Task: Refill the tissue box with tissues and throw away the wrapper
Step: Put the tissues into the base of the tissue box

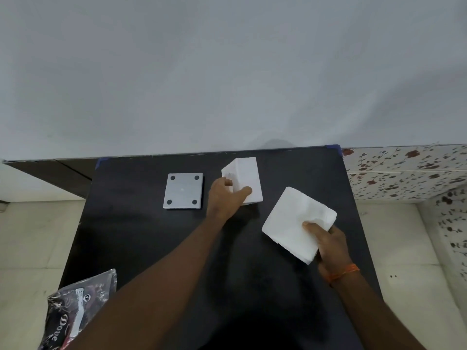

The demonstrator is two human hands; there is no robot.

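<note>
A white cube-shaped tissue box (246, 174) stands tilted at the back of the black table (141, 238). My left hand (225, 198) grips its near side, fingers wrapped on the front and left faces. To the left lies the box's grey square base plate (183, 190) with four dark round feet facing up. My right hand (328, 239) holds a thick white stack of tissues (293, 223) above the table's right part, thumb on top of the stack. The dark crinkled plastic wrapper (75, 306) lies at the table's near left corner.
A plain grey wall rises directly behind the table. Pale floor tiles show on both sides. A floral-patterned surface (404, 173) stands to the right of the table's far corner.
</note>
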